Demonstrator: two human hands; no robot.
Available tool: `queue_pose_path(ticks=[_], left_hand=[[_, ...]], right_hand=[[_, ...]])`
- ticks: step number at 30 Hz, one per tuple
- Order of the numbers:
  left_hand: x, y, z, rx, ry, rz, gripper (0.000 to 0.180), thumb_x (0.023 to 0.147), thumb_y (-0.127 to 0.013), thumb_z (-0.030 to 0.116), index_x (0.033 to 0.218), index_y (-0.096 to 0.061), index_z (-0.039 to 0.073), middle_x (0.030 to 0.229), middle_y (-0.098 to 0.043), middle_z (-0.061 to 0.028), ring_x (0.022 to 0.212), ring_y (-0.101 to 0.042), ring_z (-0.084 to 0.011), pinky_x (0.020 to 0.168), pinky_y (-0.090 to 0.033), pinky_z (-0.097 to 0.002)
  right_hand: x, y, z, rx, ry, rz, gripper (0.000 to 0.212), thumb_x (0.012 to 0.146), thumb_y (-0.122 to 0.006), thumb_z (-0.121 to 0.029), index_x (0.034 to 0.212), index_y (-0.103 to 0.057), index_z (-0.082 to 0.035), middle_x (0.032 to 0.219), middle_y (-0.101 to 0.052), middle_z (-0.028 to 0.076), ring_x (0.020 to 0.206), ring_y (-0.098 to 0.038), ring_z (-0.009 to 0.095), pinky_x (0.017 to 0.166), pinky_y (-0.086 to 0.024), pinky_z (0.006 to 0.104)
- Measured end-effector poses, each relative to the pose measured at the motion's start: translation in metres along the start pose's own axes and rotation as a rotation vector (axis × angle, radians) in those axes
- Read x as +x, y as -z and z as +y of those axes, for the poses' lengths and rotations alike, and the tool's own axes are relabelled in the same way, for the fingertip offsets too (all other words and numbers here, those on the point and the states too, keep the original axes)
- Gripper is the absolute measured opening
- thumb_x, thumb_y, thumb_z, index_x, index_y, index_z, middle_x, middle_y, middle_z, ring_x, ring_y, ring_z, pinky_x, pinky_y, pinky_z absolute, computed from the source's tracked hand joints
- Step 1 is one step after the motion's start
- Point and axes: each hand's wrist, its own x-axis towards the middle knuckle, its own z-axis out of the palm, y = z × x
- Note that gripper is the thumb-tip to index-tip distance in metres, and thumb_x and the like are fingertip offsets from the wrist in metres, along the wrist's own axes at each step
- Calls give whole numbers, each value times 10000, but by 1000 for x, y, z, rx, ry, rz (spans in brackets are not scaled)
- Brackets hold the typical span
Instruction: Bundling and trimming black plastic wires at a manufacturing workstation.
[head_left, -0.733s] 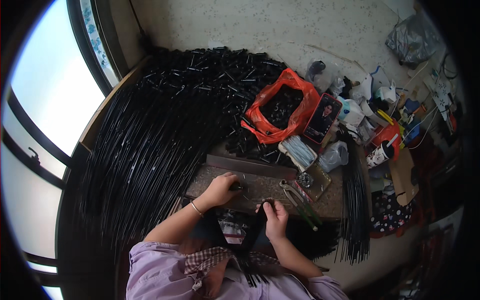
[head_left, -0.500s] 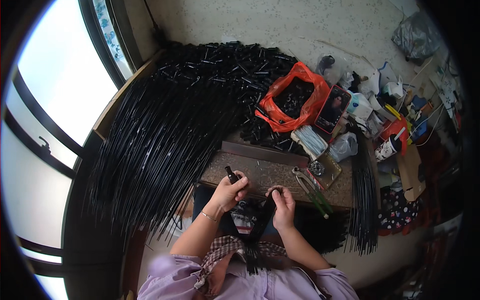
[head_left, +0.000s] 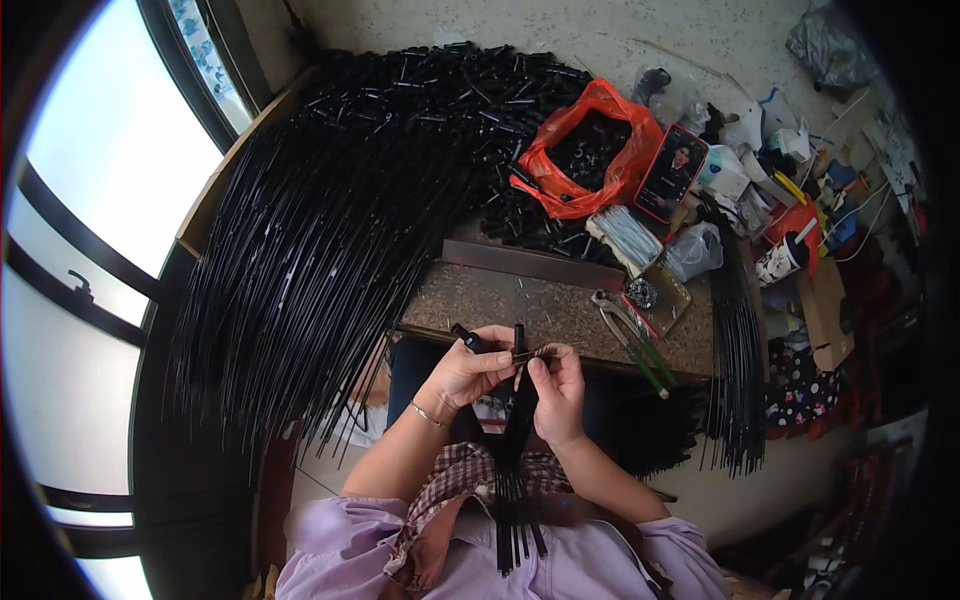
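Observation:
My left hand [head_left: 468, 374] is closed round a short black cylindrical piece [head_left: 466, 337], which juts out past the thumb side. Between the two hands stands another black cylinder [head_left: 519, 337], and the left fingertips reach to it. My right hand [head_left: 560, 396] pinches the upper ends of a bundle of thin black rods [head_left: 516, 430]. The bundle hangs down over my lap, its lower ends fanned out against my shirt. Fingers hide where the rods and the upright cylinder meet.
A big heap of long black rods [head_left: 310, 280] with thick ends covers the left and back. On the table [head_left: 540, 308] lie a metal bar [head_left: 530, 266] and green-handled pliers [head_left: 638, 352]. Beyond are a red plastic bag [head_left: 645, 150] of small dark parts, a phone [head_left: 672, 172] and a patterned cup [head_left: 778, 265].
My hands have come together, the left moving right toward the bundle. A second black cylinder now shows upright between them. The whole view has shifted slightly.

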Motion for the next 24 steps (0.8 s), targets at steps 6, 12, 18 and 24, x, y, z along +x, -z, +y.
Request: queue_pose_path(ticks=[6, 12, 18, 24], left_hand=[[2, 5, 5, 64, 8, 64, 243, 748, -648, -24, 961, -532, -33, 884, -607, -116, 775, -623, -184, 712, -538, -279], [5, 7, 5, 89, -5, 73, 223, 741, -646, -30, 938, -541, -17, 917, -597, -118, 806, -602, -180, 746, -513, -277], [4, -1, 9, 186, -52, 67, 295, 703, -682, -41, 964, -548, -7, 904, -570, -73, 816, -582, -164, 752, -504, -282], [-2, -10, 5, 296, -176, 79, 298, 672, -699, -46, 943, -582, -1, 932, -538, -28, 790, -558, -130, 732, -481, -250]], right_hand=[[6, 1, 2, 45, 0, -8, 160, 866, -561, -88, 989, -469, -41, 877, -514, -5, 786, -482, 54, 719, -404, 189], [7, 2, 5, 17, -14, -25, 160, 861, -569, -87, 980, -474, -39, 873, -523, -2, 780, -489, 55, 718, -402, 187], [9, -3, 0, 36, -38, -36, 161, 860, -570, -87, 980, -475, -38, 866, -522, -5, 771, -484, 53, 714, -398, 185], [9, -3, 1, 51, -18, -30, 175, 859, -573, -91, 991, -471, -37, 872, -532, 1, 794, -496, 55, 715, -402, 185]])
